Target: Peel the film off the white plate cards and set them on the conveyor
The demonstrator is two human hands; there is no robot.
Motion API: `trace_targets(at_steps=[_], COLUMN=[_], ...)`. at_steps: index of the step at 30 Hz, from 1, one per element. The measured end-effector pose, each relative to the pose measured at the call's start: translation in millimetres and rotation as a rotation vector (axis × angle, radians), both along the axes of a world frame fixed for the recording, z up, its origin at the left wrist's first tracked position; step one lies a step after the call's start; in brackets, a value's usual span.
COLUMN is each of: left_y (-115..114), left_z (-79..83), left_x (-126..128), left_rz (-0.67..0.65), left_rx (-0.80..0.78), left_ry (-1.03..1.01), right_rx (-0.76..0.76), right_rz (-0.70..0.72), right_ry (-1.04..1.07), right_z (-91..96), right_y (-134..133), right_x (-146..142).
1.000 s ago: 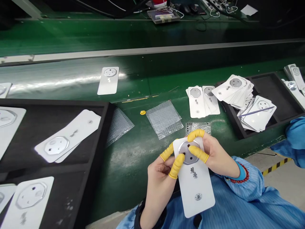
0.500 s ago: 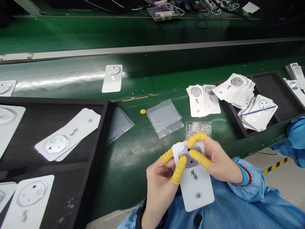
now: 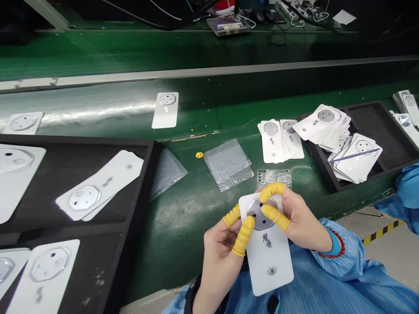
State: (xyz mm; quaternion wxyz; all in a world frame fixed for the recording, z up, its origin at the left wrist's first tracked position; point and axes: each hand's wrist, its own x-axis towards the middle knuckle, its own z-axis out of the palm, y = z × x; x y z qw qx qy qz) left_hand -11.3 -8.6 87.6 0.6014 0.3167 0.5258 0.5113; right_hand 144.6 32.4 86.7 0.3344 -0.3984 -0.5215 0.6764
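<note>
White card (image 3: 269,261) is held upright-leaning above the near edge of the green table (image 3: 180,253), maybe so that both hands can reach its octagon. Left hand (image 3: 222,246) is clamped on the card's left edge, thumb in front, probably for steadiness. Right hand (image 3: 301,222) has thumb and forefinger tips slightly apart around a dark dot; whether they grip it, I cannot tell. Dotted clear sheet (image 3: 275,177) lies just beyond, I suppose for easy reach.

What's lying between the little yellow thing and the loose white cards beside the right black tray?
Clear bubble wrap lies between the yellow thing and those cards, in the head view.
</note>
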Motion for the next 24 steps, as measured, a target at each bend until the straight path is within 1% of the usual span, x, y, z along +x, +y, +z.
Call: trace_targets(at_steps=[4, 9, 12, 16, 20, 24], left_y=[-4.3, -4.6, -2.4, -2.4, -2.5, 2.4], left_z=[-0.1, -2.9, -0.5, 2.1, -5.7, -15.9], left_x=[0.7, 1.9, 3.2, 6.1, 6.2, 2.8], left_rz=[-0.022, 0.008, 0.01, 0.052, 0.054, 0.036], left_rx=[-0.052, -0.103, -0.109, -0.107, -0.093, -0.049], left_ry=[-0.036, -0.042, -0.079, -0.088, -0.066, -0.018], right_rx=[0.012, 0.054, 0.07, 0.111, 0.137, 0.145], right_rz=[-0.006, 0.01, 0.013, 0.001, -0.024, -0.072], right_ry=[0.005, 0.006, 0.006, -0.025, -0.048, 0.002], right_z=[2.3, 1.6, -0.3, -3.6, -8.1, -10.5], right_y=[-2.1, -4.9, -6.8, -8.3, -6.6, -3.1], right_x=[-0.8, -1.8, -2.2, -2.6, -3.9, -5.0])
